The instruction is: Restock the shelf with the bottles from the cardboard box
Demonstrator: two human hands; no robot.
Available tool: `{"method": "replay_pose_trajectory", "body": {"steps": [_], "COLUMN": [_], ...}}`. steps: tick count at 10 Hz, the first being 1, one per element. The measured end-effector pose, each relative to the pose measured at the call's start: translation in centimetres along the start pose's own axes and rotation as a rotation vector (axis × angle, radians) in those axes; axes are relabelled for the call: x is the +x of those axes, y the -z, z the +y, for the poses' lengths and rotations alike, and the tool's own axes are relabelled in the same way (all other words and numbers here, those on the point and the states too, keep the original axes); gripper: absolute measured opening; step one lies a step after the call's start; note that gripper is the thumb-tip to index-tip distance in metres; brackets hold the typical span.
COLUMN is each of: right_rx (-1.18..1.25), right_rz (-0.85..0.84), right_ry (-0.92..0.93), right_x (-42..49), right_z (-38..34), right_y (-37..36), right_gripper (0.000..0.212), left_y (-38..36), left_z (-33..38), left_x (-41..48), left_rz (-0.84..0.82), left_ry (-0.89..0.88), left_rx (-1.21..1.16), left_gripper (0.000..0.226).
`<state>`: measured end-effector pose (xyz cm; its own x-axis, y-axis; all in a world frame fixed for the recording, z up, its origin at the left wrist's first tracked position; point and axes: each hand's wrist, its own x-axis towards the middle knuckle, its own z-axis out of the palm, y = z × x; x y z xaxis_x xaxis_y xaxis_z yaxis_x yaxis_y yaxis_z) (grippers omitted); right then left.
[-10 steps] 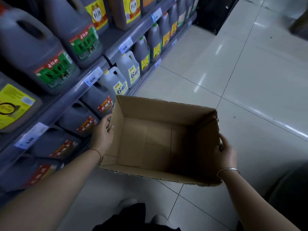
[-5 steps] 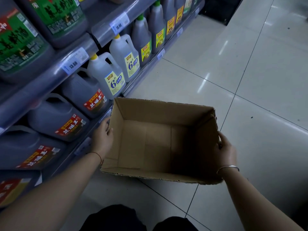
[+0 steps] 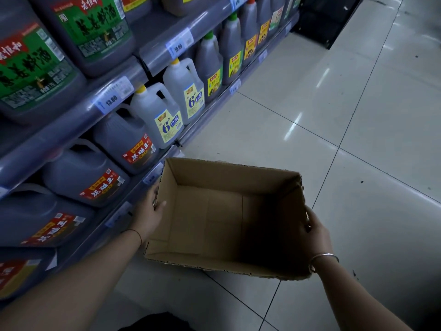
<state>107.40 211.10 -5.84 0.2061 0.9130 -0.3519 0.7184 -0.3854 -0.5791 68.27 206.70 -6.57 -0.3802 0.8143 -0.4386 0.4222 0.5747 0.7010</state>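
An open cardboard box (image 3: 207, 225) with nothing inside hangs above the floor, held between both hands. My left hand (image 3: 149, 215) grips its left wall, thumb over the rim. On the opposite side, my right hand (image 3: 315, 231) clasps the right wall. The grey shelf (image 3: 71, 130) on the left carries large dark jugs with red labels (image 3: 133, 142) and clear jugs with yellow labels (image 3: 157, 115) on its bottom level.
The upper shelf level holds big dark jugs with green labels (image 3: 93, 29). Further down the row stand dark bottles with green caps (image 3: 211, 65). Glossy white floor tiles (image 3: 358, 115) spread to the right. A dark fixture (image 3: 327, 17) stands at the aisle's far end.
The view has dropped and shifted along the shelf, so the lower jugs appear larger. Both hands keep their hold on the box, which has hardly moved relative to me.
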Motion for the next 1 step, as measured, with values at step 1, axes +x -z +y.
{"method": "replay_pose_trajectory", "body": {"steps": [1], "right_rx": [-0.077], "right_rz": [-0.021], "right_ry": [-0.019], "right_x": [-0.02], "right_z": [-1.29], "right_y": [0.93], "right_gripper": [0.053], "left_y": [0.83], "left_z": [1.04], "left_x": [-0.44], "left_rz": [-0.014], "left_ry": [0.014], "left_rx": [0.034], "left_gripper": [0.065]}}
